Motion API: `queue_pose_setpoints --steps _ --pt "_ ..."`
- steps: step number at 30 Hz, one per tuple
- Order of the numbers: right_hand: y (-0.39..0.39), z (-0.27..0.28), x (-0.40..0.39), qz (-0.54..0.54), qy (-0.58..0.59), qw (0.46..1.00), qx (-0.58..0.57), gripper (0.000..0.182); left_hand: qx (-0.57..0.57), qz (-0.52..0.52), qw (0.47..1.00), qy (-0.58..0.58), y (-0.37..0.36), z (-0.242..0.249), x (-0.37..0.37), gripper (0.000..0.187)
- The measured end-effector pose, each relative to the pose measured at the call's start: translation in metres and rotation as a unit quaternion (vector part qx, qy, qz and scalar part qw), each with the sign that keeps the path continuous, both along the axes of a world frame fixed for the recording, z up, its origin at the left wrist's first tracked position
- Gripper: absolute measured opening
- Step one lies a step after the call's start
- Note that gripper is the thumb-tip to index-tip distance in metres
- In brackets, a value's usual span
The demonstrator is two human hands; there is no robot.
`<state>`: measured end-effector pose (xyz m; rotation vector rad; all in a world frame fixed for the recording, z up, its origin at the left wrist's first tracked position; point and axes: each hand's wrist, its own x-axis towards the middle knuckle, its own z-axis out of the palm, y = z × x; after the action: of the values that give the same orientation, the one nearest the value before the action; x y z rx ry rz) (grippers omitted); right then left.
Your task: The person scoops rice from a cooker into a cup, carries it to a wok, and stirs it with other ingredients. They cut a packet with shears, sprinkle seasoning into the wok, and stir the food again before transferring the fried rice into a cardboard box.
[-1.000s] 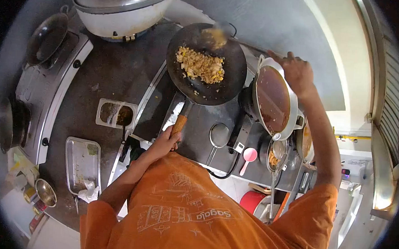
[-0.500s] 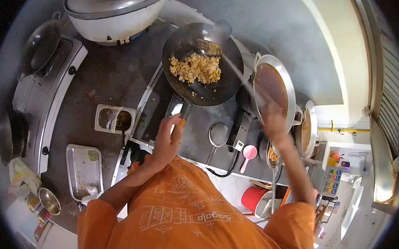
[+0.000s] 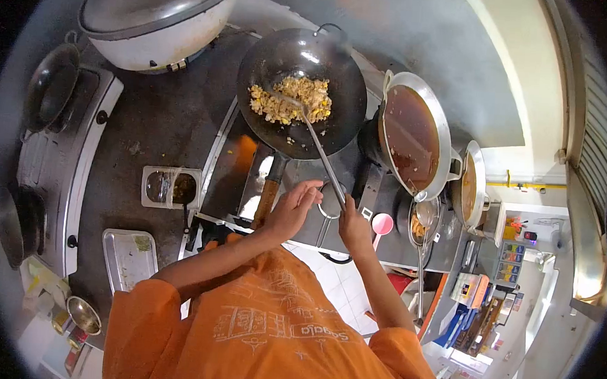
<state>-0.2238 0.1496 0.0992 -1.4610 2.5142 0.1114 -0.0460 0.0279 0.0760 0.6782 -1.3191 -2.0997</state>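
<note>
A black wok (image 3: 345, 106) holds a mound of fried rice (image 3: 305, 92) with yellow bits. My right hand (image 3: 355, 226) is closed around the handle of a long metal wok spatula (image 3: 322, 153), whose head lies in the rice. Just left of that handle, my left hand (image 3: 294, 211) is open, its fingers stretched out to the right and apart from the wok. The wooden wok handle (image 3: 267, 196) points toward me, with nobody holding it. A small strainer (image 3: 332, 198) lies partly hidden behind my hands and the spatula.
Right of the wok stands a large pan of brown liquid (image 3: 412, 137), with a second pan (image 3: 470, 184) beyond. A pink scoop (image 3: 382, 224) lies near the counter's edge. Leftward are a seasoning container (image 3: 172, 187), a metal tray (image 3: 129, 259), a stove (image 3: 67, 177) and a big lidded pot (image 3: 164, 41).
My left hand has let go of the wok handle and moved right. My right hand has come left and toward me, bringing the spatula head down from the wok's far side into the rice.
</note>
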Motion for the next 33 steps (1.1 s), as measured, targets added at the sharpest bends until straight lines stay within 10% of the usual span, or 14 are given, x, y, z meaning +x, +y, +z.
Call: queue_pose_setpoints --steps 8,15,19,21,22,25,29,33 --pt "0.007 -0.007 -0.009 -0.046 -0.071 0.993 -0.078 0.033 -0.008 -0.009 1.0 -0.023 0.004 -0.009 0.02 0.041" --pt "0.014 -0.016 0.002 -0.052 -0.098 0.989 -0.1 0.035 -0.339 0.164 0.917 -0.129 -0.005 -0.038 0.055 0.033" --pt "0.012 -0.006 0.001 -0.058 -0.134 0.982 -0.117 0.033 -0.175 0.232 0.931 -0.221 0.003 -0.091 0.049 0.052" --pt "0.013 -0.011 -0.007 -0.069 -0.124 0.984 -0.107 0.027 0.323 -0.051 0.94 -0.093 -0.013 -0.069 0.057 0.05" --pt "0.012 -0.009 -0.015 -0.056 -0.143 0.984 -0.094 0.028 0.377 -0.064 0.923 -0.052 -0.015 -0.057 0.056 0.044" --pt "0.012 0.002 -0.042 0.026 -0.174 0.977 -0.118 0.028 0.398 -0.121 0.909 -0.016 -0.019 -0.069 0.057 0.037" --pt "-0.02 0.092 -0.044 -0.205 -0.3 0.926 -0.098 0.035 0.419 -0.087 0.904 0.002 -0.013 -0.07 0.053 0.022" --pt "-0.052 0.157 -0.113 -0.192 -0.268 0.937 -0.117 0.035 0.393 -0.065 0.917 0.021 -0.006 -0.064 0.049 0.021"
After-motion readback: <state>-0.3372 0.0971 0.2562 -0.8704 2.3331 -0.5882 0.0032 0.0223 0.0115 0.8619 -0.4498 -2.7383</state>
